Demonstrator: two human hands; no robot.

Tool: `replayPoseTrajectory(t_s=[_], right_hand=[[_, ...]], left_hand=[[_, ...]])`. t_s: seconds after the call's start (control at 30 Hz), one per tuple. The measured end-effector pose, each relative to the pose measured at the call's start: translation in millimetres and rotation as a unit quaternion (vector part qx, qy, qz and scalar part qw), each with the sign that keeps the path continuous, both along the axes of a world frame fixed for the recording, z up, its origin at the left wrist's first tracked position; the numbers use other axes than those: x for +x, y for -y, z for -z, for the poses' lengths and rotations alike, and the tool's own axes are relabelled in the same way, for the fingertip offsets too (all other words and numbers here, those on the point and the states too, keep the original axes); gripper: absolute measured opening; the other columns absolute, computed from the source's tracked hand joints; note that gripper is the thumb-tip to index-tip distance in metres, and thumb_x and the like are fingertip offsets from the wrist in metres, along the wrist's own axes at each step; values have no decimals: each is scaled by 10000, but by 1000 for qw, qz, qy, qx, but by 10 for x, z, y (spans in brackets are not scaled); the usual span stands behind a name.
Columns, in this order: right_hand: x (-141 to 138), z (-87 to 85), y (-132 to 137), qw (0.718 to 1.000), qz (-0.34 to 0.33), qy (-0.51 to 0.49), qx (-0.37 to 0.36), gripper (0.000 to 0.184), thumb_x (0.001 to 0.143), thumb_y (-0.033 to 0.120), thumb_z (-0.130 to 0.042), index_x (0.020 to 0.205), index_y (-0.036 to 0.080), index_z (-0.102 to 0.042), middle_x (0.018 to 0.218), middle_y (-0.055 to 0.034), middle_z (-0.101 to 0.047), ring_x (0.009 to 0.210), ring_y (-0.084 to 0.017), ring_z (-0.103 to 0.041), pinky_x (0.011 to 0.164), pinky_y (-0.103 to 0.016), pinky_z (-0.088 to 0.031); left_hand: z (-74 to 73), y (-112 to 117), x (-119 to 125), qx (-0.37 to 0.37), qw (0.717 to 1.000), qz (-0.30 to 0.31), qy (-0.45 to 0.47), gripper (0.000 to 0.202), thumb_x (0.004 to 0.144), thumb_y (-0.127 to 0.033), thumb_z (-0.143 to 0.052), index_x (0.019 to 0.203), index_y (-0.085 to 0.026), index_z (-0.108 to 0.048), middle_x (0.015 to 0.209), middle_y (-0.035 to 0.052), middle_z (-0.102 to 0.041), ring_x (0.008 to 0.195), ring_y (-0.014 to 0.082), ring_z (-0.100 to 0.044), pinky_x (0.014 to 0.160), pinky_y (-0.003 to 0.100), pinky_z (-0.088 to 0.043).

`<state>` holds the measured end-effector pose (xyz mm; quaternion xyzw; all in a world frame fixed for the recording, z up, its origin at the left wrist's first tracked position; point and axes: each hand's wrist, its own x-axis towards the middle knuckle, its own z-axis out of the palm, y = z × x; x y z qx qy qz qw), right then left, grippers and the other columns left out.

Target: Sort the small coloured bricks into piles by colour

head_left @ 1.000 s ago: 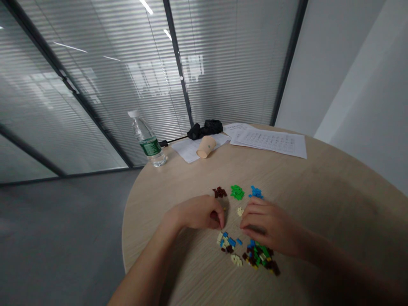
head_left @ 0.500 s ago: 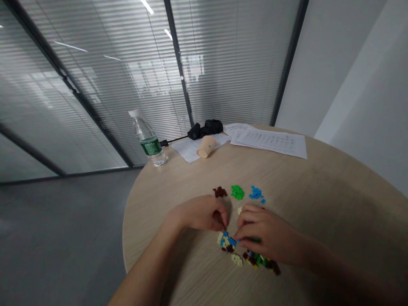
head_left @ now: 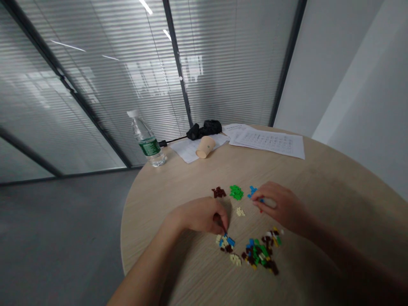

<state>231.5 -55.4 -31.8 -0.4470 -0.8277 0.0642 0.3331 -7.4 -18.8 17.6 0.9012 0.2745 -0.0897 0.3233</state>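
My left hand (head_left: 207, 216) is bent down in a pinch over a small cluster of blue, cream and brown toy bricks (head_left: 227, 243). Whatever its fingertips hold is too small to tell. Farther off and to the right, my right hand (head_left: 277, 206) has thumb and forefinger together at the edge of the blue brick pile (head_left: 252, 191), partly covering it. What lies between those fingertips is not clear. A red piece (head_left: 261, 211) shows just below the right thumb. Below that hand spreads a mixed heap of bricks (head_left: 259, 253).
Piles of brown bricks (head_left: 218, 192), green bricks (head_left: 236, 192) and cream bricks (head_left: 240, 211) lie on the round table (head_left: 149, 212), more cream bricks (head_left: 235, 259) nearer me. Behind are a bottle (head_left: 149, 144), a tipped paper cup (head_left: 205, 147), printed sheets (head_left: 270, 142) and a black bundle (head_left: 205, 129).
My right hand has moved from beside the blue, cream and brown cluster, away and rightward to the blue pile, uncovering the mixed heap. My left hand has stayed at the cluster.
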Motion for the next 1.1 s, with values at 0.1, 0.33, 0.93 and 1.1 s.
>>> replayPoseTrajectory(t_s=[0.1, 0.33, 0.93, 1.1], right_hand=[[196, 70, -141, 996, 88, 8, -9, 116, 813, 209, -531, 786, 196, -643, 781, -54, -687, 738, -192, -614, 694, -312, -465], [203, 111, -175, 992, 103, 50, -43, 126, 792, 215, -548, 804, 188, -670, 783, -49, -692, 731, -189, -624, 677, -296, -471], [246, -28, -62, 983, 51, 71, -161, 88, 726, 212, -564, 673, 207, -634, 602, 12, -636, 552, -137, -568, 532, -238, -388], [168, 46, -105, 985, 93, 86, -120, 102, 748, 190, -545, 702, 203, -635, 650, -4, -634, 606, -151, -571, 564, -250, -397]], left_hand=[[7, -5, 6, 0, 1000, -1, -9, 145, 714, -157, -645, 835, -185, -722, 714, -7, -662, 607, 90, -537, 550, 188, -351], [15, 8, 18, 2, 1000, -4, -2, 129, 707, -136, -639, 802, -168, -719, 697, -2, -665, 591, 88, -541, 547, 192, -362], [43, -7, -2, 8, 1000, -9, 3, 118, 710, -156, -639, 799, -180, -713, 683, -14, -649, 580, 81, -531, 522, 183, -340], [38, 0, 0, 5, 1000, -12, 4, 115, 708, -156, -645, 798, -176, -713, 671, -18, -647, 574, 77, -535, 508, 173, -332]])
